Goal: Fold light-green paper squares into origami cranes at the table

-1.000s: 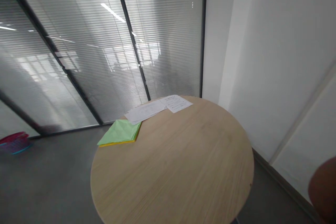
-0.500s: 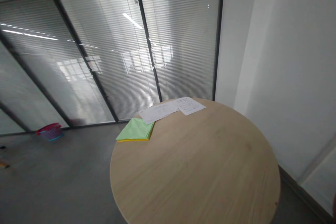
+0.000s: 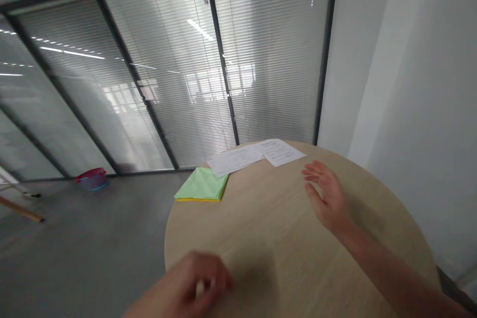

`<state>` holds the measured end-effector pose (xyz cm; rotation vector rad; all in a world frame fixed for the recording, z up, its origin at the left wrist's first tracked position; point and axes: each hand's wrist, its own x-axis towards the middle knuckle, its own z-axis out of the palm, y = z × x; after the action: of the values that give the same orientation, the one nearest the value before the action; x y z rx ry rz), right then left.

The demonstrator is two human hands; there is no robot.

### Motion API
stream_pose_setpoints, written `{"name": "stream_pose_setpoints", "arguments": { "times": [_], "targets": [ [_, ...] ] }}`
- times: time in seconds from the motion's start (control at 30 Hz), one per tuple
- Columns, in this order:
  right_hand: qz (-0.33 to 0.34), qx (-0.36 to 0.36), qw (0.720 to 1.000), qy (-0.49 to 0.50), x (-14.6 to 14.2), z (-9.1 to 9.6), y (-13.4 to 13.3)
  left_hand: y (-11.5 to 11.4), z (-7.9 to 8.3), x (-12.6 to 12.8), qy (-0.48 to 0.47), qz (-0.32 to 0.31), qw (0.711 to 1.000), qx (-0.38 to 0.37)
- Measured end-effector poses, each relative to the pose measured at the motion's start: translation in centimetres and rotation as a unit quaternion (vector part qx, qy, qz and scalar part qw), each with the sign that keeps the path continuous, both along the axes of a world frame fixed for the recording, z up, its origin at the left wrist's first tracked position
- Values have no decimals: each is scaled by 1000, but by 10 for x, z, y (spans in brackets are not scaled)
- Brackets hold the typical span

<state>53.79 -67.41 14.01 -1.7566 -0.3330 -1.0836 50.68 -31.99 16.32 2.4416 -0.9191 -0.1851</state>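
My right hand (image 3: 325, 194) hovers over the round wooden table (image 3: 283, 253) with its fingers stretched out and nothing in it. It is nearest to the printed white sheets (image 3: 257, 155) at the table's far edge. My left hand (image 3: 196, 285) is low at the table's near left edge, blurred, with its fingers curled in; whether it holds anything is unclear. A stack of green and yellow paper (image 3: 202, 185) lies at the far left of the table, apart from both hands.
Glass partitions with blinds (image 3: 179, 74) stand behind the table and a white wall (image 3: 421, 84) is on the right. A red basket (image 3: 91, 178) sits on the grey floor at the left, near a wooden stick (image 3: 20, 208).
Both hands have come into view over the table; before, only a blurred bit showed at the right edge. The view has shifted left and tilted.
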Motion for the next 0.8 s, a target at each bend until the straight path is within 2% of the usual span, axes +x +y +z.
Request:
{"name": "stream_pose_setpoints", "arguments": {
  "times": [0.03,0.07,0.13,0.2,0.27,0.37,0.47,0.57,0.7,0.8],
  "targets": [
    [-10,-11,1000,25,14,-16,1,-13,6,27,-17,25,1000,4],
    [-14,-20,998,55,25,-30,1,-26,9,56,-73,100,992,26],
    [1,-40,994,103,36,-52,0,-51,10,112,-178,228,954,75],
    [20,-65,990,127,37,-65,0,-67,3,155,-228,308,917,111],
    [53,-79,983,155,34,-70,2,-72,-11,178,-249,348,893,140],
    [72,-67,979,176,33,-66,1,-67,-34,185,-241,362,882,179],
    [66,-30,976,207,39,-61,-5,-59,-46,180,-220,377,875,210],
    [68,8,968,242,45,-63,-12,-52,-47,178,-199,384,870,236],
    [85,62,951,291,50,-77,-16,-42,-44,183,-153,384,869,272],
    [89,72,946,303,51,-83,-18,-37,-44,185,-104,382,874,281]
  ]
}}
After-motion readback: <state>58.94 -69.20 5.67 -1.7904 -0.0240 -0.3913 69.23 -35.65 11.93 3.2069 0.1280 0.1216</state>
